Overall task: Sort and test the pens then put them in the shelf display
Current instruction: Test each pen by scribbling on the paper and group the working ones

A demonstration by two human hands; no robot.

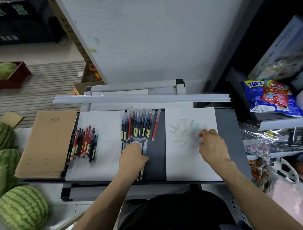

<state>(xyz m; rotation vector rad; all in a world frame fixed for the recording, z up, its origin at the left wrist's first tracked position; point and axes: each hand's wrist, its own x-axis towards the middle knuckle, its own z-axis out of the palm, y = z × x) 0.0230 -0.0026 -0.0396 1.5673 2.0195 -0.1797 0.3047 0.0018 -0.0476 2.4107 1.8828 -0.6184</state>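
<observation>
Left hand (133, 157), fingers curled over the lower row of clear-barrelled pens (144, 147) on the dark grey tray (156, 150); right hand (212, 146) bunched on the scribbled white sheet (186, 166) (hold too blurred to tell). The aligned upper row of capped pens (140, 124) may be knocked askew if one is dragged out.

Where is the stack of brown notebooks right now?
In the head view, the notebook stack lies at the left end of the table, just left of the bunch of red and black pens, with watermelons on the floor beside it.

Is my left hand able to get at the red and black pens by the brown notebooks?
Likely yes: only bare white paper lies between the left hand and the red and black pens.
</observation>
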